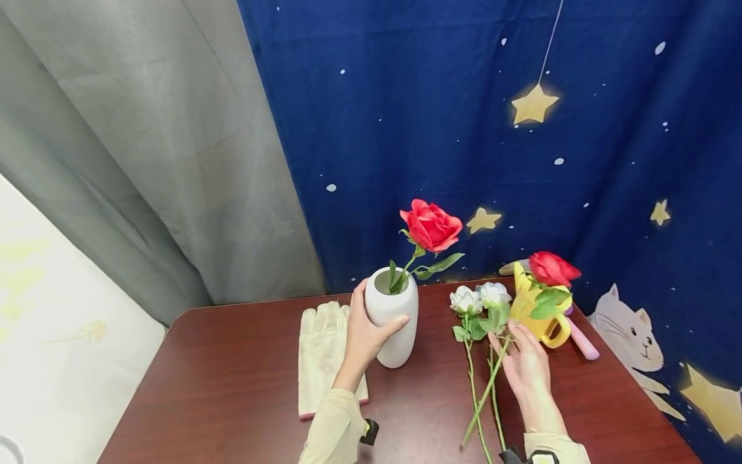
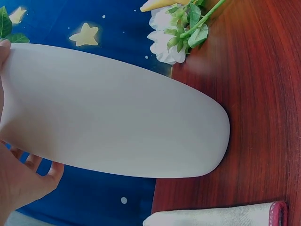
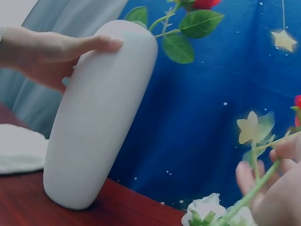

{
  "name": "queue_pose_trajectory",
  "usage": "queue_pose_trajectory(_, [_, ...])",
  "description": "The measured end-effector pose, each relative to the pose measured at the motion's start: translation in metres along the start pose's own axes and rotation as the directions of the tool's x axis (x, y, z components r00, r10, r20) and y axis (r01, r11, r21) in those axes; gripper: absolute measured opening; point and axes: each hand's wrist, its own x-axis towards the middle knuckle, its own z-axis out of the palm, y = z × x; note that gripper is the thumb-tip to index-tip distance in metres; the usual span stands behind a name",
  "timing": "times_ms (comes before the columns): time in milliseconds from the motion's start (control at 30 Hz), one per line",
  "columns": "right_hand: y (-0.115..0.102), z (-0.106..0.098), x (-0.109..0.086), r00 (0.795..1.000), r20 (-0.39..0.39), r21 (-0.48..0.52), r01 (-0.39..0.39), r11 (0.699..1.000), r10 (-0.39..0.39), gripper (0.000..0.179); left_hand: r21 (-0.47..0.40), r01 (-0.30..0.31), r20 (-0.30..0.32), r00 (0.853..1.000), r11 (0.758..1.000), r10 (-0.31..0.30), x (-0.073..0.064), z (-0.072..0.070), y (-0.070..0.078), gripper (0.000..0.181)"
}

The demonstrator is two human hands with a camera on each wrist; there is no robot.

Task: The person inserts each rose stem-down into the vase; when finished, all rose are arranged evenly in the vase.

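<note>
My left hand grips the upper part of a white vase, thumb on one side and fingers round the other. The vase's base meets the table. From its mouth rises one red rose with green leaves. Off to the right, my right hand pinches the green stem of a second red rose, its bloom raised above the hand. Beneath that stem, two white roses, a left one and a right one, lie side by side on the table.
A yellow watering can stands behind the right hand, beside a pink handle whose other end is hidden. Pale work gloves lie left of the vase on the brown table. A blue star-patterned curtain hangs behind.
</note>
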Motion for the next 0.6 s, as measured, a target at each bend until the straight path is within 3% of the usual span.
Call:
queue_pose_trajectory(133, [-0.004,-0.005,-0.001,0.997,-0.028,-0.014,-0.069,0.998,0.069,0.011,0.000,-0.003,0.004,1.000,1.000,0.003,0.001,0.001,-0.001,0.094])
queue_pose_trajectory(233, [-0.003,-0.010,-0.001,0.997,-0.023,-0.065,-0.069,0.995,0.068,0.015,-0.004,-0.004,0.004,1.000,1.000,0.004,0.001,0.001,-0.001,0.094])
queue_pose_trajectory(300, [-0.004,-0.012,-0.002,0.998,-0.010,-0.046,-0.060,0.997,0.059,0.018,-0.011,-0.002,0.004,1.000,1.000,0.002,0.000,0.001,-0.001,0.094])
queue_pose_trajectory(433, [-0.008,-0.013,-0.001,0.999,0.004,0.102,-0.045,0.994,0.045,0.021,-0.019,-0.002,0.004,1.000,1.000,0.002,0.000,0.000,-0.001,0.094])
queue_pose_trajectory(600, [-0.021,-0.016,-0.001,0.989,-0.129,0.281,-0.040,0.959,0.079,0.009,-0.010,0.007,0.008,1.000,1.000,-0.007,0.000,0.000,0.000,0.094])
